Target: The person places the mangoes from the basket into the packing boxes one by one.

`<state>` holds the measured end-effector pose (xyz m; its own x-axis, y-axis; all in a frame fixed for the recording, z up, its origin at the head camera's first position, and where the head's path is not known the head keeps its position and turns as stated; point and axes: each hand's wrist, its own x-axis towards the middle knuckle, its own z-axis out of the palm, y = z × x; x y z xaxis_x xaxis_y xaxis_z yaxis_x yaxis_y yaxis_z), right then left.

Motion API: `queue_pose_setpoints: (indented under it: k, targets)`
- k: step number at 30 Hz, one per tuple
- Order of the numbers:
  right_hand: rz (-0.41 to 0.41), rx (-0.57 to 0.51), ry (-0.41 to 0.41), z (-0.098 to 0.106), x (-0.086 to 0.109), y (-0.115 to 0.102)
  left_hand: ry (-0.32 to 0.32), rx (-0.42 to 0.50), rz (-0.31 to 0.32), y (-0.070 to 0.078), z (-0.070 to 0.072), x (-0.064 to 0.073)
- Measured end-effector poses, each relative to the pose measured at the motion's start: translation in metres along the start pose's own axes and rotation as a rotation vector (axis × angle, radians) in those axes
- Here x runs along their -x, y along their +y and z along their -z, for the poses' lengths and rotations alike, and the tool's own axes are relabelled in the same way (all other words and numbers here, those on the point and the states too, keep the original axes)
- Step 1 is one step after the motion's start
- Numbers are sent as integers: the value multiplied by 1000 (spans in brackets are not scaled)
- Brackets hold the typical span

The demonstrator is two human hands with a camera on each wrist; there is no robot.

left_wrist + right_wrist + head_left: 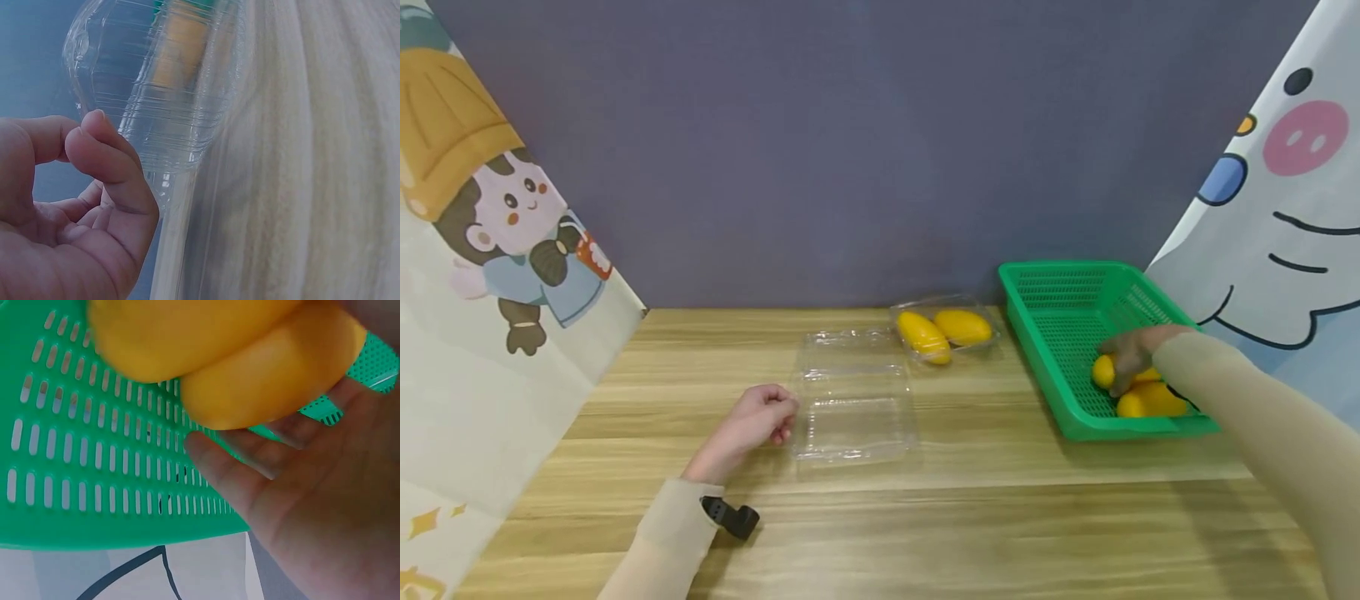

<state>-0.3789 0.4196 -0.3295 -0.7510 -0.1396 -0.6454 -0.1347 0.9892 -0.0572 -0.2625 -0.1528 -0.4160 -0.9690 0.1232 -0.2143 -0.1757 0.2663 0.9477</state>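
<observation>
An open clear plastic clamshell box (853,425) lies on the table, with no fruit in it. My left hand (763,415) pinches its left edge between thumb and fingertips; the left wrist view shows the fingertips (100,150) at the rim of the clear plastic (169,119). My right hand (1131,354) reaches into a green basket (1037,358) and grips a yellow mango (1103,371). Beside that fruit lies another mango (1153,402). From the right wrist, fingers (219,469) curve behind one mango (269,381), partly hidden by it.
Behind the open box, near the back wall, a second clear box (992,337) holds two mangoes (923,336). The basket stands at the right, close to the printed side panel (1285,275). A dark wall (850,167) bounds the wooden table (925,533) at the back.
</observation>
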Motion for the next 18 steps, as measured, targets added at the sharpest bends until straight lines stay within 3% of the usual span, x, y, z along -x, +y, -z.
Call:
queue_pose_setpoints:
  k: [12, 18]
  targets:
    - [42, 61, 128, -1, -1, 5, 0, 2, -8, 0, -1, 2]
    - [46, 76, 150, 1, -2, 0, 17, 14, 15, -1, -2, 0]
